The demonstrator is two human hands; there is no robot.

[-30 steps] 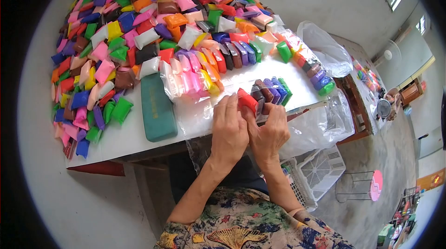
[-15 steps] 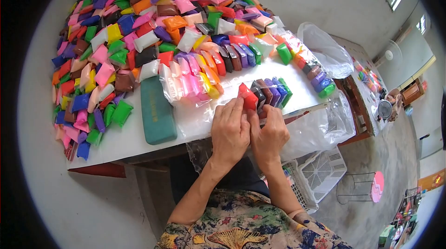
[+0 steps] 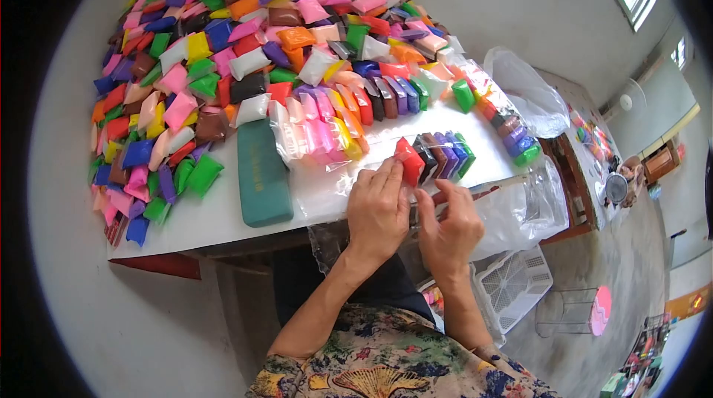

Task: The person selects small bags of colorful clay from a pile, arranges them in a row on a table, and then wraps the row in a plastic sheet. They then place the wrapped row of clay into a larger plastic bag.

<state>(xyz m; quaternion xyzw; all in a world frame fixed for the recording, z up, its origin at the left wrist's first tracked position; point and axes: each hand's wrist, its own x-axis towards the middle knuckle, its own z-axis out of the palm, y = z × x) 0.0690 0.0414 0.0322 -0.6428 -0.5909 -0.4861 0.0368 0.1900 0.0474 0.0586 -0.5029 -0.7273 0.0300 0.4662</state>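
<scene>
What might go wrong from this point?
The red packet at the end of the short row could tip, since only the left hand seems to touch it while the right hand is apart. The row sits near the table edge, so a bump might push packets off. The clear plastic hanging beside the left wrist could snag.
</scene>
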